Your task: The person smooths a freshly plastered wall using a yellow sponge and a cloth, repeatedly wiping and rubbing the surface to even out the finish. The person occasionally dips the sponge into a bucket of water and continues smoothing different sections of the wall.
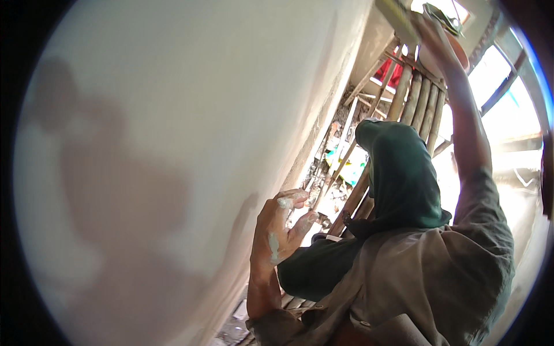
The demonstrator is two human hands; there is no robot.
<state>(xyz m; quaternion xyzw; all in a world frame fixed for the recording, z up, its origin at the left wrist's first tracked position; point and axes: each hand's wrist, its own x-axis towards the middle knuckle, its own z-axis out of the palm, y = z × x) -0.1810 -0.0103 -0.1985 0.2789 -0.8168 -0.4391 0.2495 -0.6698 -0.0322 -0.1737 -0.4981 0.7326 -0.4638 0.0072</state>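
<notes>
My left hand (281,230) is smeared with pale plaster. Its fingers are apart and hold nothing, close to the smooth white plastered wall (173,144). My right arm stretches up and away to the top right. There my right hand (434,36) rests over a reddish-orange bowl (460,53) that sits on the bamboo platform (416,98). A flat yellowish tool (397,16) lies against its fingers; the grip is blurred. My knee in dark green cloth (398,173) and my grey shirt (427,277) fill the lower right.
The bamboo poles of the scaffold run along the wall, leaving a narrow gap. Down through the gap lie rubble and scraps (337,173) on the ground. A red cloth (389,72) hangs beyond the poles. Bright window openings (508,98) are at the right.
</notes>
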